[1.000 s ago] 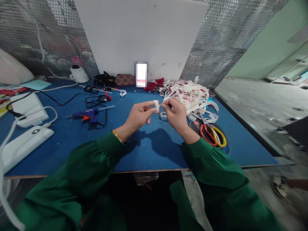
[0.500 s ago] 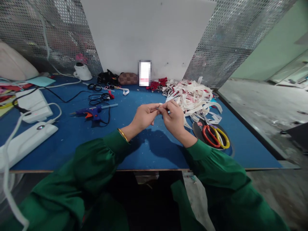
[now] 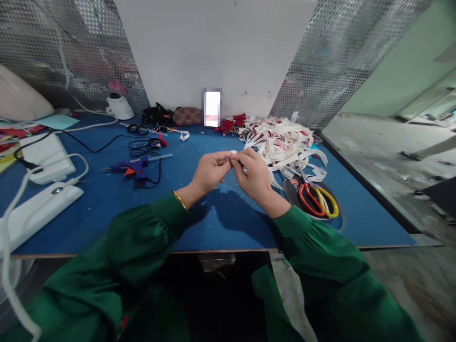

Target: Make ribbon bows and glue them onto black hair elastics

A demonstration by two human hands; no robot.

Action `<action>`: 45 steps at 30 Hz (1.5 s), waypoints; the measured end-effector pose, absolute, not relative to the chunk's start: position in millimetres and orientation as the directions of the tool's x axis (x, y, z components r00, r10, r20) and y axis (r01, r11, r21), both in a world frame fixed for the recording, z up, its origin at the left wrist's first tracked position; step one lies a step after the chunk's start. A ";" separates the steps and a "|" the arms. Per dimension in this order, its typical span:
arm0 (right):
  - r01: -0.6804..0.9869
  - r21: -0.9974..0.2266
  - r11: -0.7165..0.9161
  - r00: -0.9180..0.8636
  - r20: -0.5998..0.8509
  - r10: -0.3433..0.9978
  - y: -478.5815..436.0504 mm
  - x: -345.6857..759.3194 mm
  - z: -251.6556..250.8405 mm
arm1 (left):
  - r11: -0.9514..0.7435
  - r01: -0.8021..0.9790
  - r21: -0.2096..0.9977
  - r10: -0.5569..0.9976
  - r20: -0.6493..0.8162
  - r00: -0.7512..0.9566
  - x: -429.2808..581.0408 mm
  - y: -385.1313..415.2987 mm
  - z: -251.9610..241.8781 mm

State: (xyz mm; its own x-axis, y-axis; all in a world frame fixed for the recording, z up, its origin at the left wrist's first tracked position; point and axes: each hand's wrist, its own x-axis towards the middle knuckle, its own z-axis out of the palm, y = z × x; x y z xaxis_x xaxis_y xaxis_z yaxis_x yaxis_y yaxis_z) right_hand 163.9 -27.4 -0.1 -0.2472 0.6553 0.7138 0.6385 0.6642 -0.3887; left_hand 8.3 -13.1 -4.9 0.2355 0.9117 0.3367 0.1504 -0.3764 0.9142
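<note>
My left hand (image 3: 210, 172) and my right hand (image 3: 252, 173) meet fingertip to fingertip above the middle of the blue table. Both are closed in a pinch on a small white piece (image 3: 233, 152) that looks like ribbon. Most of it is hidden by the fingers. Just beyond my right hand lies a tangled heap of white ribbon strips (image 3: 285, 140). Scissors with one red and one yellow handle (image 3: 322, 199) rest on a round black disc to the right. A blue glue gun (image 3: 137, 166) lies on its side to the left of my left hand.
A white power strip (image 3: 42, 209) and cables fill the table's left side. A phone (image 3: 213, 108), a checked pouch (image 3: 187, 116) and red scraps (image 3: 232, 124) stand along the back panel. A person's leg (image 3: 432, 148) shows on the floor at far right.
A white bit now shows more clearly above the pinched fingertips. Both hands stay together, their fingers slightly shifted. A person's leg has come into view at the right edge.
</note>
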 end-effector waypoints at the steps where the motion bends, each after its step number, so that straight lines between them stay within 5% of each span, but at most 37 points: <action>1: 0.642 -0.371 0.670 -0.254 0.723 0.643 -27.5 164.2 0.0 | -0.366 0.132 0.921 0.917 0.333 0.221 8.7 -13.3 -4.1; 13: 0.697 -0.207 0.686 -0.312 0.774 0.551 -24.5 171.1 0.8 | -0.253 0.067 0.965 0.959 0.241 0.152 10.8 -14.1 2.7; 26: 0.636 -0.334 0.696 -0.242 0.770 0.591 -25.3 169.4 0.5 | -0.180 -0.057 0.982 0.968 0.187 0.168 9.6 -16.5 10.9; 30: 0.417 -0.666 0.618 -0.037 0.667 0.744 -22.2 168.0 1.5 | -0.128 -0.101 0.987 0.979 0.143 0.148 10.1 -17.7 13.3; 34: 0.064 -0.933 0.354 -0.014 0.353 0.935 -13.8 169.3 0.2 | -0.098 -0.145 0.985 0.984 0.118 0.132 9.9 -16.4 11.8; 38: -0.176 -0.975 0.134 -0.144 0.160 0.977 -12.0 167.9 -1.9 | -0.107 -0.176 0.979 0.982 0.131 0.134 10.9 -16.0 8.3; 45: -0.373 -0.926 -0.052 -0.287 0.062 0.956 -13.9 164.2 -4.1 | -0.033 -0.252 0.967 0.972 0.090 0.218 14.5 -18.6 7.2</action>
